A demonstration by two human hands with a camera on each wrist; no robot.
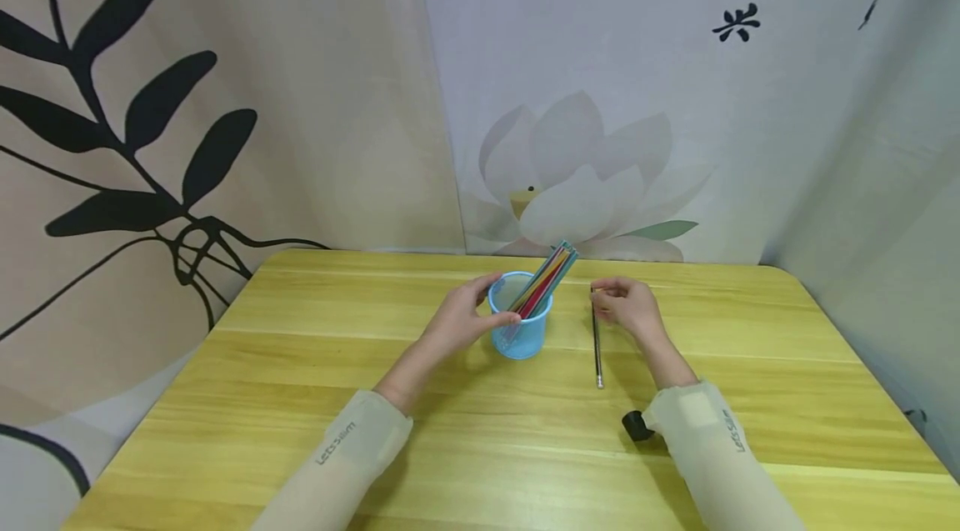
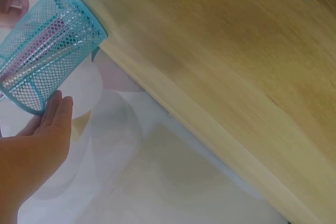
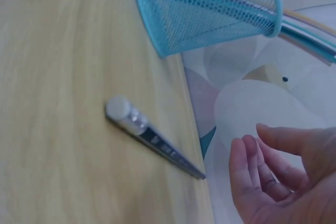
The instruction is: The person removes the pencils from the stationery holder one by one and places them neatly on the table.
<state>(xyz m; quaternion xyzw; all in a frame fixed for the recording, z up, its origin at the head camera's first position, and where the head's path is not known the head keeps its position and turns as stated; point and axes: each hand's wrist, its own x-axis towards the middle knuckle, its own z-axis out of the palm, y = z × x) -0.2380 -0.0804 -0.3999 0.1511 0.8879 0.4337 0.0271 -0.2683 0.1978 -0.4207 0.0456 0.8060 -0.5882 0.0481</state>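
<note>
A light-blue mesh pencil cup stands upright on the table, with several coloured pencils leaning in it towards the right. My left hand holds the cup near its rim, thumb at the front and fingers at the far left side. To the right, a dark pencil lies on the table, its white eraser end towards me. Over its far end hovers my right hand. In the right wrist view, the right hand has loosely bent fingers, apart from the pencil, and nothing between them.
The wooden table ends at a patterned cloth just behind the cup. A small black object is at the right sleeve cuff. Both forearms wear pale sleeves.
</note>
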